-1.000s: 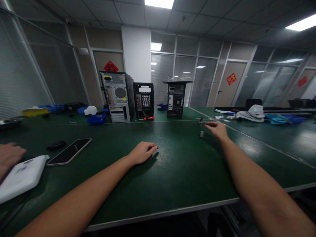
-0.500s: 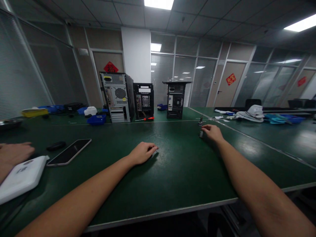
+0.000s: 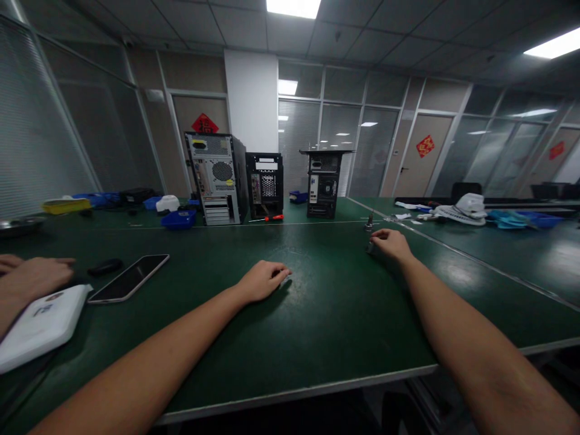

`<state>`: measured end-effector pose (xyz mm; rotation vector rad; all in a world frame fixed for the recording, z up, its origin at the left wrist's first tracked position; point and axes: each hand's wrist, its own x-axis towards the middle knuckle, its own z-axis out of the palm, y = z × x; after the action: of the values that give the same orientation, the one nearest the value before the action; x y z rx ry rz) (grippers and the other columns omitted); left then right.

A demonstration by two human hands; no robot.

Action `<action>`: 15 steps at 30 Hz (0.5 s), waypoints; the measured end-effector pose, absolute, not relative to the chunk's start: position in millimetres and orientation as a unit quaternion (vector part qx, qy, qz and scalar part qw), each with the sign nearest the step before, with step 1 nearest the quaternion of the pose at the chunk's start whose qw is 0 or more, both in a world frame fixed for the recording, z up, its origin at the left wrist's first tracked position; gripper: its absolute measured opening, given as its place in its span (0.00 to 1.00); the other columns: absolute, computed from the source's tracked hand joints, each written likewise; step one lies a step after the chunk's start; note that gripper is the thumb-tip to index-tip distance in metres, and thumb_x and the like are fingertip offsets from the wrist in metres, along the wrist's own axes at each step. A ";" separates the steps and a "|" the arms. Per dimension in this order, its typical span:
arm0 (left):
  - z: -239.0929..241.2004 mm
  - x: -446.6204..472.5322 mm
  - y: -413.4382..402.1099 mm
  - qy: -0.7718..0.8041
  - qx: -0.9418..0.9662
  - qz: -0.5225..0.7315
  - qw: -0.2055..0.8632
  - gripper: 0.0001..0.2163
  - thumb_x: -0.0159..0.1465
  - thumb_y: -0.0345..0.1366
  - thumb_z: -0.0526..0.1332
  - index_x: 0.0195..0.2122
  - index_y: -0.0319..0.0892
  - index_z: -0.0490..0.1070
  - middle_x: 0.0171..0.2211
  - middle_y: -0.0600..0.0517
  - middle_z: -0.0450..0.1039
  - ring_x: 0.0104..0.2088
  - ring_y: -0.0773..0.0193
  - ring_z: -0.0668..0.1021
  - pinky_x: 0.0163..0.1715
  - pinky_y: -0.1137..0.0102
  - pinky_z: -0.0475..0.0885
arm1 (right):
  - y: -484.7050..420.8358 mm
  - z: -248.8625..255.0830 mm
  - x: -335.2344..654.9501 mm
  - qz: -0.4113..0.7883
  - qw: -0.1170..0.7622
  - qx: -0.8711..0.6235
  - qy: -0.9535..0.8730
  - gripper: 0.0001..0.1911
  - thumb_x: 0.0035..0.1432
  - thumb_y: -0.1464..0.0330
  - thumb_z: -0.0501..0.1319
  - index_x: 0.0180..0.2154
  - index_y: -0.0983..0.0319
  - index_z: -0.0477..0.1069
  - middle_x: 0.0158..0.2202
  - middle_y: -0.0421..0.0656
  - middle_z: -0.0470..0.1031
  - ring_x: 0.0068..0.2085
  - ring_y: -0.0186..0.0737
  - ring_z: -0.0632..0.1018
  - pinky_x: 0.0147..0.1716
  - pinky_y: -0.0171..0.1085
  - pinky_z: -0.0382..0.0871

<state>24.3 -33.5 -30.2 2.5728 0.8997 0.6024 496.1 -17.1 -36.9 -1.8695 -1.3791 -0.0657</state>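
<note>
My left hand (image 3: 263, 280) lies palm down on the green table (image 3: 326, 314), fingers loosely apart, holding nothing. My right hand (image 3: 390, 243) is stretched out to the far right of the table with its fingers curled around a small metal cylinder (image 3: 370, 248), which is mostly hidden under them. A second small dark metal part (image 3: 369, 224) stands just behind that hand.
Another person's hand (image 3: 34, 276) rests at the left by a white device (image 3: 40, 323), a phone (image 3: 129, 278) and a black object (image 3: 104, 266). Three computer cases (image 3: 217, 178) (image 3: 265, 184) (image 3: 324, 181), a red screwdriver (image 3: 269, 218) and a blue bin (image 3: 179, 219) stand at the back.
My right hand dropped from above the small cylinder onto it and its fingers closed around it. The other person's hand slid right. My left hand stayed still.
</note>
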 end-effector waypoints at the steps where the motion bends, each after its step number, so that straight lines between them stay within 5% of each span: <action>1: -30.4 24.2 -33.3 0.316 0.907 0.214 0.175 0.23 0.72 0.50 0.49 0.45 0.41 0.80 0.34 0.50 0.79 0.32 0.62 0.76 0.32 0.70 0.65 | -16.8 -36.8 497.0 -0.026 0.404 -0.737 -0.541 0.13 0.51 0.62 0.65 0.38 0.60 0.80 0.38 0.46 0.82 0.41 0.46 0.81 0.45 0.42 0.73; 15: -29.0 23.8 -33.9 0.318 0.906 0.213 0.180 0.22 0.71 0.50 0.50 0.45 0.42 0.80 0.36 0.50 0.80 0.34 0.61 0.77 0.34 0.71 0.66 | -23.8 -32.5 493.0 0.047 0.433 -0.739 -0.514 0.14 0.51 0.62 0.68 0.37 0.63 0.80 0.37 0.50 0.82 0.28 0.41 0.81 0.32 0.38 0.77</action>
<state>23.8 -33.9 -29.0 2.5613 0.8982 0.6008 493.0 -23.8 -32.5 -1.8420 -1.2802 0.1182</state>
